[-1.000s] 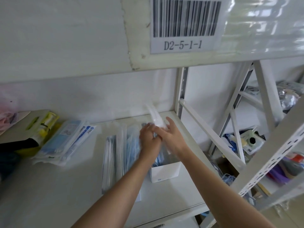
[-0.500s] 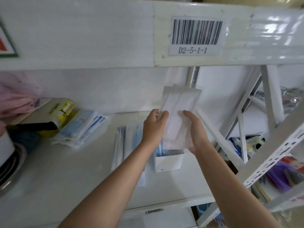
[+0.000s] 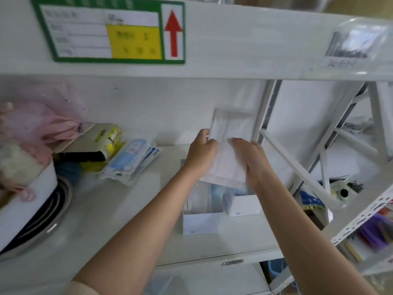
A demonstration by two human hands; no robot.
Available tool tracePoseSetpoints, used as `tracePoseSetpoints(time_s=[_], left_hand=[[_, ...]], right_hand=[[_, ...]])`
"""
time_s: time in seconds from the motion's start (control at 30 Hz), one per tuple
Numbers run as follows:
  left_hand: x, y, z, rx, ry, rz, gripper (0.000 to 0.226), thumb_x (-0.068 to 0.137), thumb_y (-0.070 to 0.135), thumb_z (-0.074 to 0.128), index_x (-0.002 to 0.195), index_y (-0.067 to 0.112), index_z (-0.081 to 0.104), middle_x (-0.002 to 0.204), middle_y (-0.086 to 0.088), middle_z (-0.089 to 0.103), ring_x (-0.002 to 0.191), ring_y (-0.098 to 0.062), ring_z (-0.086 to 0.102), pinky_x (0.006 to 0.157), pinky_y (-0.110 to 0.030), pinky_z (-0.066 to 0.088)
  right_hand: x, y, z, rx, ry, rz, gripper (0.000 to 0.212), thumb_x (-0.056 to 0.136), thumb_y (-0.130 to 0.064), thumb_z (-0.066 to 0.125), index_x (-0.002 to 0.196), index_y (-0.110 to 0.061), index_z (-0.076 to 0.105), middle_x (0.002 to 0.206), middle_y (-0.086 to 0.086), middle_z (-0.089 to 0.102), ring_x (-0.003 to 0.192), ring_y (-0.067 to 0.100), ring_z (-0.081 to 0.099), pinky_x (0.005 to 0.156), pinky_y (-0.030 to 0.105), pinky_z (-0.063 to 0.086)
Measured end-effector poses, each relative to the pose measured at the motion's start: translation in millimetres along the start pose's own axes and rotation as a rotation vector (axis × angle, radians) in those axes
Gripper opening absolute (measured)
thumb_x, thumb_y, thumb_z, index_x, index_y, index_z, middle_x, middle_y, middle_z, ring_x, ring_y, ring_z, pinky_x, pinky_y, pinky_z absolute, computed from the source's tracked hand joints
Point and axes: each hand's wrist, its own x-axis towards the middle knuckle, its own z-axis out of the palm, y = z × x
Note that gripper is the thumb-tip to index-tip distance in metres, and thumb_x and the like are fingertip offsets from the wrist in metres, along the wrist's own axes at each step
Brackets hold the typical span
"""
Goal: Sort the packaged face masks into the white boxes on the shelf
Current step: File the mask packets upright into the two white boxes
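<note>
Both hands, left hand (image 3: 202, 152) and right hand (image 3: 253, 160), grasp the mask packet (image 3: 229, 145) by its long edges, long axis upright. The white boxes (image 3: 202, 222) stand directly below, open upward; the right-hand box (image 3: 244, 206) is nearer the right grip.

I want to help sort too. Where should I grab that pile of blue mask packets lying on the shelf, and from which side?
Judging by its pose, pinch the pile of blue-and-white plastic mask packets across its short near end, coming from the front of the white shelf. The packets lie flat and fanned, long sides angled back toward the wall, so that end probably faces your fingers first.
</note>
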Motion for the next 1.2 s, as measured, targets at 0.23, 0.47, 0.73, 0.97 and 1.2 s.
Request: tracePoseSetpoints(time_s=[0.23, 0.47, 0.73, 0.97, 1.2], left_hand=[[-6, -42, -38, -0.108, -0.034, -0.074, 0.034, 0.081, 0.017, 0.038, 0.107, 0.026, 0.058, 0.092, 0.002, 0.065, 0.082, -0.017, 0.061, 0.070, -0.031, 0.049], [-11, -108, -47, 0.546, -0.214, -0.131, 0.042, 0.083, 0.033, 0.059, 0.124, 0.039, 0.053, 0.139, -0.005, 0.029, 0.130, -0.028, 0.028, 0.104, -0.034, 0.031], [-15, -135, -47, 0.482, -0.245, -0.095, 0.038, 0.090, 0.027, 0.054, 0.127, 0.018, 0.047, 0.121, -0.011, 0.030, 0.095, -0.027, 0.052, 0.088, -0.037, 0.052], [-14, -138, -48, 0.381, -0.244, -0.152, 0.034, 0.089, 0.030, 0.056, 0.121, 0.020, 0.052, 0.113, -0.011, 0.040, 0.098, -0.035, 0.056, 0.081, -0.048, 0.056], [-13, -146, -54, 0.388, -0.229, -0.037, 0.025, 0.083, 0.025, 0.059, 0.108, 0.026, 0.060, 0.090, 0.004, 0.056, 0.087, -0.020, 0.059, 0.071, -0.028, 0.044]], right_hand=[[-6, 31, 37, -0.111, 0.031, 0.051, 0.024, 0.076, -0.006, 0.069, 0.100, -0.002, 0.067, 0.084, 0.012, 0.072, 0.071, 0.026, 0.069, 0.058, 0.032, 0.055], [-7, 36, 45, -0.839, 0.326, -0.393, 0.022, 0.073, -0.010, 0.059, 0.059, -0.019, 0.045, 0.055, -0.007, 0.050, 0.051, 0.010, 0.049, 0.041, 0.020, 0.036], [-3, 85, 75, -1.334, 0.112, -0.160, 0.022, 0.084, -0.007, 0.049, 0.106, -0.009, 0.048, 0.102, 0.013, 0.060, 0.093, 0.031, 0.058, 0.067, 0.030, 0.040], [14, 100, 82, -1.437, -0.059, 0.043, 0.035, 0.089, -0.016, 0.051, 0.120, -0.002, 0.042, 0.118, 0.017, 0.055, 0.103, 0.030, 0.055, 0.076, 0.029, 0.037], [26, 109, 83, -1.469, -0.127, 0.121, 0.027, 0.095, -0.014, 0.045, 0.119, -0.002, 0.051, 0.117, 0.013, 0.058, 0.108, 0.027, 0.057, 0.083, 0.027, 0.043]])
